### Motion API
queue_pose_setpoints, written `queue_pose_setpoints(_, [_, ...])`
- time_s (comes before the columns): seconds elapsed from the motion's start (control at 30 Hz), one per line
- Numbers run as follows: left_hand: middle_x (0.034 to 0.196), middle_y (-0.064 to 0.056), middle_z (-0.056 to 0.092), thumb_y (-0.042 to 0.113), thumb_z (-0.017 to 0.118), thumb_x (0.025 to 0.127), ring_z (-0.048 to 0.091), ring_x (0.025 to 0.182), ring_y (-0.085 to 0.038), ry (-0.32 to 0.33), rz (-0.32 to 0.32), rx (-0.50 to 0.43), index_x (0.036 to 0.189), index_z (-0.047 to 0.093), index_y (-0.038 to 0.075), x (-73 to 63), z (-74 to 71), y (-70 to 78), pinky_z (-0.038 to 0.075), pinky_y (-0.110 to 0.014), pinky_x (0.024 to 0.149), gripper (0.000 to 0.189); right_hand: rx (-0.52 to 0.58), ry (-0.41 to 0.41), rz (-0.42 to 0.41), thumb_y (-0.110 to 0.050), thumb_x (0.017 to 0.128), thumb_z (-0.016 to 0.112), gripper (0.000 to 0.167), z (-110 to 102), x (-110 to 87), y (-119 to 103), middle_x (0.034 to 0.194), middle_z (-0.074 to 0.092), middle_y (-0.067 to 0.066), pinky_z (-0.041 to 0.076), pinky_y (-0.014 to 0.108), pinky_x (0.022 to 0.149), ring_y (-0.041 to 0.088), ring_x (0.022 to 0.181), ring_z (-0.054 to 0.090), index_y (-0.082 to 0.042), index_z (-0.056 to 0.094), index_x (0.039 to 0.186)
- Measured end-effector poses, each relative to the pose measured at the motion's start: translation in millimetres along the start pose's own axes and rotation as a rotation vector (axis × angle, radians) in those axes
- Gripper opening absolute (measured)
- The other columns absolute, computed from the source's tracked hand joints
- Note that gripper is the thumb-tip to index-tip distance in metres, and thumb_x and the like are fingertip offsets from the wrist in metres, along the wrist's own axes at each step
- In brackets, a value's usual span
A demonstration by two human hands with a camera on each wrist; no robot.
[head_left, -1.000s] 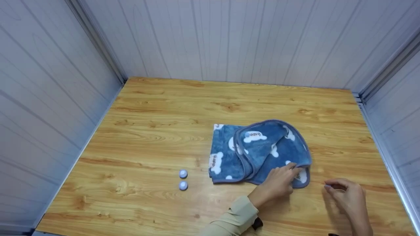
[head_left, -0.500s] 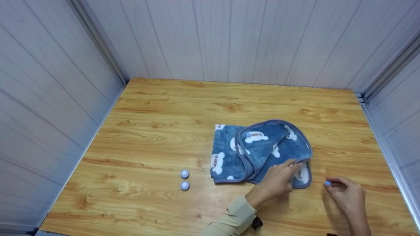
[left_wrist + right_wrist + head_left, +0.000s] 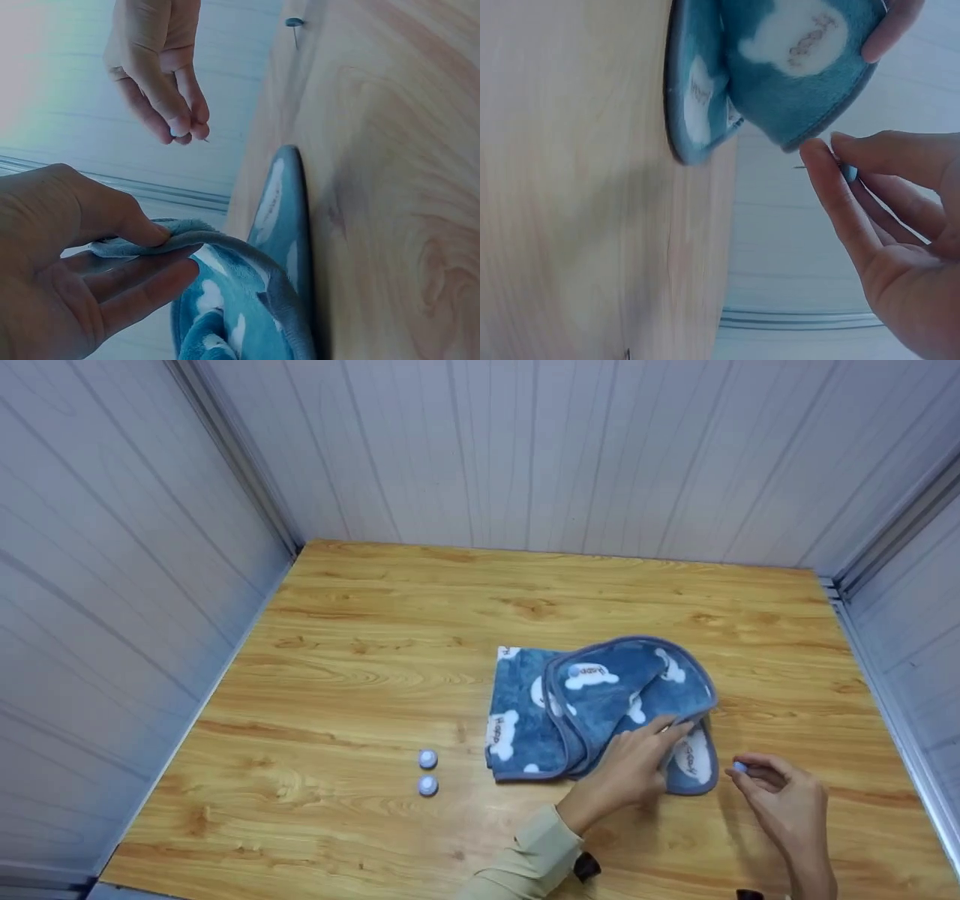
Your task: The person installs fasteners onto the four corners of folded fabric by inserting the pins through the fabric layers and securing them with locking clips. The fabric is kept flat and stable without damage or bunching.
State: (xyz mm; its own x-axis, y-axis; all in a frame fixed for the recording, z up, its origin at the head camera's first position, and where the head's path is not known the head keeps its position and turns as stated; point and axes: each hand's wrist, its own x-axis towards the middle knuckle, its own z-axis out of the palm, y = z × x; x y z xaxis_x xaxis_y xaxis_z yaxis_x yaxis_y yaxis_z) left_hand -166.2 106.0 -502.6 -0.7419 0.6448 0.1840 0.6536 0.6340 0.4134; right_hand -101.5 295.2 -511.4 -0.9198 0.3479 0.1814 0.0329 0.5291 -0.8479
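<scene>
A blue blanket [image 3: 525, 712] with white bear prints and darker edging lies folded on the table. My left hand [image 3: 630, 761] pinches its near right edge between thumb and fingers and holds it raised, as the left wrist view shows. To the right, clear of the cloth in the head view, my right hand [image 3: 787, 802] pinches a small blue-headed pin [image 3: 848, 172] between thumb and fingertips. Its thin point sticks out toward the lifted edge. A similar round blue head [image 3: 574, 670] sits on the blanket's upper flap.
Two round lavender caps [image 3: 427, 758] with pale centres lie left of the blanket. Another round-headed pin [image 3: 295, 22] is on the table in the left wrist view. Pale panel walls [image 3: 487, 450] border the wooden table [image 3: 360, 607].
My left hand has lifted the blanket edge a little farther up, baring more of the layer beneath. My right hand has come slightly left and up with the pin, nearer the blanket.
</scene>
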Motion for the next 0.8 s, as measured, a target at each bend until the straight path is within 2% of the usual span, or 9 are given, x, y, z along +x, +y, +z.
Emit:
queue_pose_setpoints(0.13, [0.138,0.005,0.047,0.005,0.070,0.077,0.057,0.095,-0.005,-0.010,-0.007,-0.011,0.141,0.046,0.022,-0.6,-4.6,-0.6,0.048,-0.021,0.074,0.070,0.015,-0.025,0.008,0.003,0.081,0.070,0.023,5,0.6,-7,0.097,0.068,0.023,0.050,0.013,0.065,-0.007,0.073,0.062,0.009,0.068,0.103])
queue_pose_setpoints(0.27, [0.139,0.005,0.046,0.004,0.068,0.078,0.058,0.102,-0.008,-0.004,-0.006,-0.015,0.141,0.046,0.022,-1.5,-7.7,-1.0,0.049,-0.024,0.080,0.069,0.060,-0.011,0.012,0.000,0.081,0.071,0.022,13,2.2,-14,0.095,0.069,0.020,0.051,0.014,0.065,-0.005,0.075,0.064,0.007,0.069,0.102])
queue_pose_setpoints(0.4, [0.139,0.006,0.046,0.005,0.067,0.079,0.059,0.099,-0.008,0.010,0.001,0.005,0.141,0.046,0.022,-1.5,-11.2,-0.2,0.049,-0.024,0.078,0.069,0.092,0.015,-0.022,-0.001,0.080,0.073,0.019,21,4.8,-19,0.089,0.070,0.017,0.050,0.014,0.061,-0.002,0.073,0.066,0.005,0.070,0.098])
queue_pose_setpoints(0.57, [0.140,0.007,0.046,0.005,0.068,0.076,0.059,0.090,-0.008,0.027,0.010,0.039,0.142,0.045,0.024,-1.0,-16.1,0.6,0.049,-0.023,0.072,0.073,0.118,0.016,-0.091,0.004,0.081,0.069,0.016,28,8.1,-22,0.090,0.070,0.019,0.051,0.015,0.062,0.001,0.075,0.067,0.005,0.070,0.097])
queue_pose_setpoints(0.8, [0.141,0.007,0.045,0.005,0.066,0.080,0.059,0.100,-0.008,0.045,0.038,0.048,0.140,0.047,0.023,-1.6,-20.0,0.6,0.050,-0.024,0.076,0.066,0.143,-0.001,-0.113,0.006,0.082,0.067,0.017,36,12.8,-24,0.092,0.069,0.023,0.052,0.018,0.064,0.006,0.077,0.068,0.009,0.068,0.099])
